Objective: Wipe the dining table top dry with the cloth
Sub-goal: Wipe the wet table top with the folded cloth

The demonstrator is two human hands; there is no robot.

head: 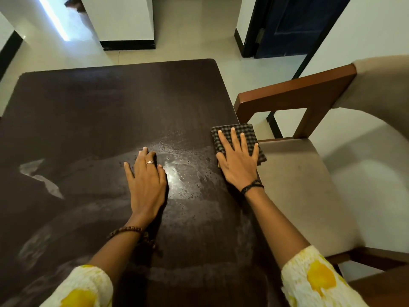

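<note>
The folded checked cloth point(238, 140) lies at the right edge of the dark worktop point(99, 111), its far right corner hanging a little over the edge toward the chair point(298, 173) beside it. The right hand point(238, 163) lies flat on top of it, fingers point(234, 138) straight and spread, pointing toward the far side; the palm covers the cloth's near part and the fingertips stop short of its far edge. Nothing is pinched: the hand presses rather than grips.

The left hand point(147, 180) rests palm down on the bare worktop, well to the left of the cloth, fingers straight and lying close together, holding nothing. It looks to be a brace for the body.

What matters for the next stroke is this: the wet sheen and beaded droplets point(188, 173) lie between the two hands and run on toward the near side, so the water sits to the left of the cloth, just beside the right hand's thumb. The cloth's long axis runs roughly near to far, so a sweep leftward would present its broad side to the wet patch. Pale smears show farther left. I judge much of the top not yet dry.
</note>
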